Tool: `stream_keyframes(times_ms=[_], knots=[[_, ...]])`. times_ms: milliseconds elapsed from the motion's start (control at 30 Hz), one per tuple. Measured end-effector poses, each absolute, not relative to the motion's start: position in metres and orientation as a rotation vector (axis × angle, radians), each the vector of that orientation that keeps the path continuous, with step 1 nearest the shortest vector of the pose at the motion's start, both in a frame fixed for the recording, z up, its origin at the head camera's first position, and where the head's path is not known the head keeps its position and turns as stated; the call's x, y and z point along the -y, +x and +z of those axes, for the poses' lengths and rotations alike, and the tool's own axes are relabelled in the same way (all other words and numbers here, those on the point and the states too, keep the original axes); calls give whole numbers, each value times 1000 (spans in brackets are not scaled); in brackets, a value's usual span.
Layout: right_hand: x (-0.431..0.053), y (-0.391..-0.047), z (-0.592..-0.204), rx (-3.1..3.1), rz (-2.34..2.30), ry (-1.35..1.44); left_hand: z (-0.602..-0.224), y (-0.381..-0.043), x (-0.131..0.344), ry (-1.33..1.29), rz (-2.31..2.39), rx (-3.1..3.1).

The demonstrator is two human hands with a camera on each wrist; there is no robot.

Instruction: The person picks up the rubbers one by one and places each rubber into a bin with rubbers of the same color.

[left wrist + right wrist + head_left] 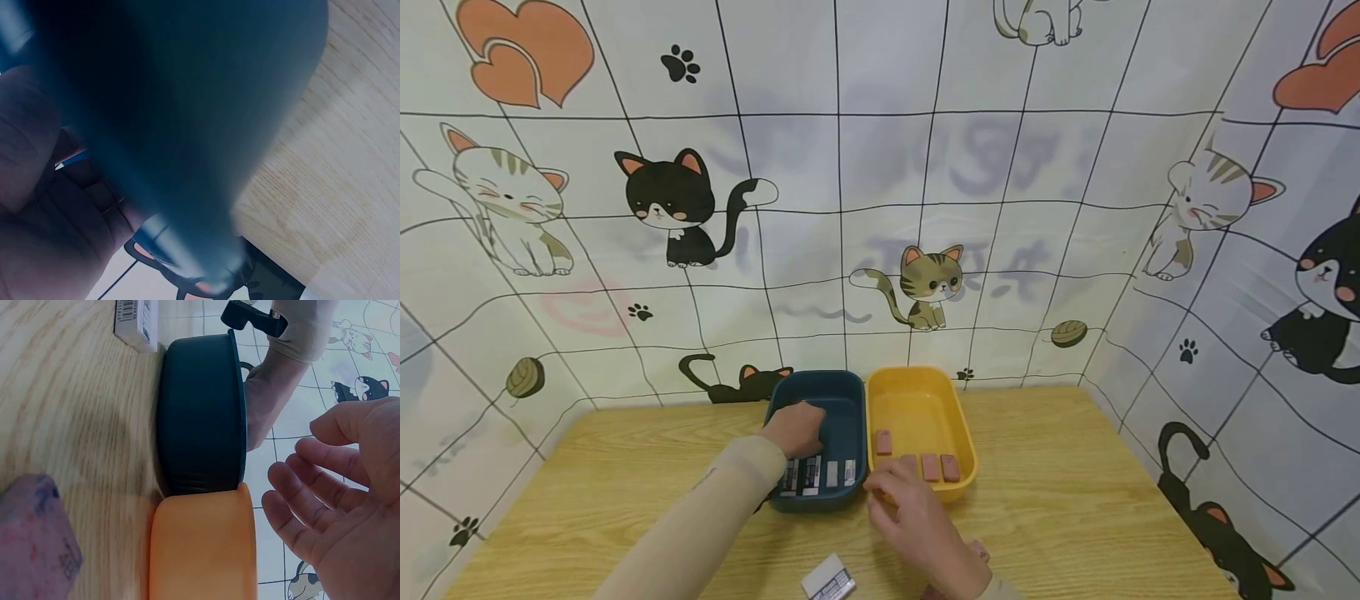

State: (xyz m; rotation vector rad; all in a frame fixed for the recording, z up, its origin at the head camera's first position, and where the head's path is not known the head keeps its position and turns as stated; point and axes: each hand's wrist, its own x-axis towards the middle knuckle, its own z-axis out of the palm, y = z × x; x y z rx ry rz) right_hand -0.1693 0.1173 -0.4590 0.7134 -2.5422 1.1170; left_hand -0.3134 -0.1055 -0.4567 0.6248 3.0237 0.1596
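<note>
We see the right hand [917, 512] loose-fingered and empty, pink erasers [930, 466] at its 12 o'clock in the yellow tray [917, 408]; left hand [795, 428] in blue tray [838, 392], grip unclear.

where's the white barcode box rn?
Head view: the white barcode box lies on the wooden table at the bottom edge, in front of the dark blue tray, just left of the right hand.

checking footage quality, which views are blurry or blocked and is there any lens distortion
Left wrist view: blurred, mostly filled by the dark blue tray pressed close. Right wrist view: tray sharp, pink eraser soft in the corner. Head view: clear and evenly lit, wide-angle bending of the backdrop grid.
</note>
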Motion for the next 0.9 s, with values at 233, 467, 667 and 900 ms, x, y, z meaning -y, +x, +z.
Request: stream_keyframes(times_ms=[233,467,667,900], knots=[[-118,-169,-460,2534,1105,726,-454,-312,103,635,139,-3016],[-119,-168,-461,2534,1101,732,-455,-312,105,618,148,-3013],[-121,-168,-462,2554,1103,731,-455,-311,107,599,163,-3013],[-124,-167,-460,2608,1163,682,-436,-306,110,563,271,-2951]])
